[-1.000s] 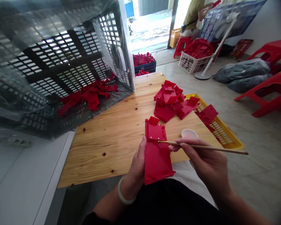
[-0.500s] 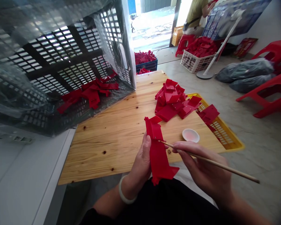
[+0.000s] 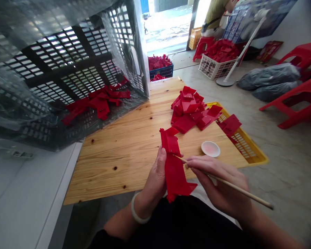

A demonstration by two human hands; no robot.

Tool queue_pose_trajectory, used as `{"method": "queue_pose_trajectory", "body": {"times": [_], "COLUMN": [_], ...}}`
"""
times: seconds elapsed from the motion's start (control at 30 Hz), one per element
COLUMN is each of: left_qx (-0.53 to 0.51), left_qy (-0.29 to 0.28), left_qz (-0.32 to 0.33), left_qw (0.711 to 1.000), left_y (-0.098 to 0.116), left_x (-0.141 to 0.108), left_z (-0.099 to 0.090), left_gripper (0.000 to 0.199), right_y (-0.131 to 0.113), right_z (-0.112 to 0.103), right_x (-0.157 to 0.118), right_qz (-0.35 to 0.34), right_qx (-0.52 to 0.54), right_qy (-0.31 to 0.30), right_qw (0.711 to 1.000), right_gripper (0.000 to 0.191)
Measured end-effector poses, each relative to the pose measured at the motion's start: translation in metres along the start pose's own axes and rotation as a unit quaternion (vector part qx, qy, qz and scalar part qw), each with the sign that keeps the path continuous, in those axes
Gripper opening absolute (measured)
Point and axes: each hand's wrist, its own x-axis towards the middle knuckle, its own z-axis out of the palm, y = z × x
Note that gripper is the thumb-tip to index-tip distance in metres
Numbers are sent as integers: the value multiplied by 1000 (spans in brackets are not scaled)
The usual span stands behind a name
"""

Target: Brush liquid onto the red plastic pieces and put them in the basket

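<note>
Now the left grip [image 3: 154, 177] squeezes the left side of the long red piece [image 3: 175, 173], which points away over the counter [image 3: 106, 162], and the right grip [image 3: 223, 185] pinches a stick [image 3: 245, 192], tip by the piece's middle.

The red piece [image 3: 174, 173] partly hides the left hand [image 3: 154, 178]; top edge crops a person [image 3: 213, 14].

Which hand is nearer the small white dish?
Right. The right hand is just below the white dish; the left hand is farther off, across the held red part.
</note>
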Motion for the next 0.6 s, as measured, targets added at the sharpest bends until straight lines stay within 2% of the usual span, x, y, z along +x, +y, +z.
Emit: {"method": "queue_pose_trajectory", "body": {"times": [0.2,0.3,0.5,0.6], "left_qx": [-21,-41,-33,-1], "left_qy": [14,3,-16,6], "left_qz": [-51,-71,-64,-58], "left_qw": [998,997,997,998], "left_y": [6,7,10,14], "left_x": [-2,-2,0,-5], "left_z": [0,-1,3,7], "left_gripper": [55,56,56,56], "right_y": [3,5,8,11], "right_z": [-1,-2,2,2], "right_x": [-2,-3,1,1], "right_qz": [16,11,23,6], "right_qx": [-11,1,14,12], "right_qy": [-1,-6,0,4], "right_qw": [1000,1000,1000,1000], "right_gripper": [35,35,29,28]}}
